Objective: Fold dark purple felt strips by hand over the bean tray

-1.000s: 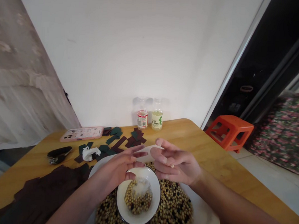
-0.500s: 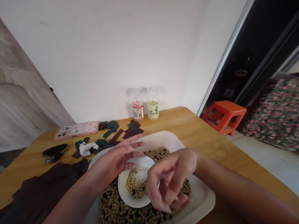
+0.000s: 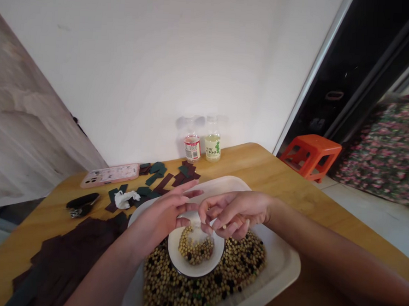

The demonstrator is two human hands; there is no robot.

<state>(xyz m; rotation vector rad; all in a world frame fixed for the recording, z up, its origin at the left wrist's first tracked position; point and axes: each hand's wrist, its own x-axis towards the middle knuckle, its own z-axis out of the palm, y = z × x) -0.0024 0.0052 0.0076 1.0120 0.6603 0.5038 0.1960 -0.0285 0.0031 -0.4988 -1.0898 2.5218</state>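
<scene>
A white bowl (image 3: 173, 248) holds a curved heap of small tan beads (image 3: 194, 253) with a few dark ones. It stands among many more tan and black beads (image 3: 178, 290) in a white tray (image 3: 282, 268). My left hand (image 3: 164, 210) hovers over the bowl's left rim, its fingers spread and nothing visible in them. Over the bowl's far right side my right hand (image 3: 233, 212) is curled with its palm partly up. A small pale bead (image 3: 224, 227) shows among its fingers. Any thread between the hands is too fine to make out.
Dark brown and green strips (image 3: 70, 251) lie left of the tray, with smaller pieces (image 3: 157, 168) behind. A phone (image 3: 111, 174), a black key holder (image 3: 82, 204) and crumpled tissue (image 3: 126, 199) are nearby. Two bottles (image 3: 212, 145) stand by the wall. An orange stool (image 3: 311, 155) is on the floor.
My right hand has moved up and away from me, toward my left hand, uncovering more of the bowl and beads. My left hand stays nearly in place; the view has shifted slightly.
</scene>
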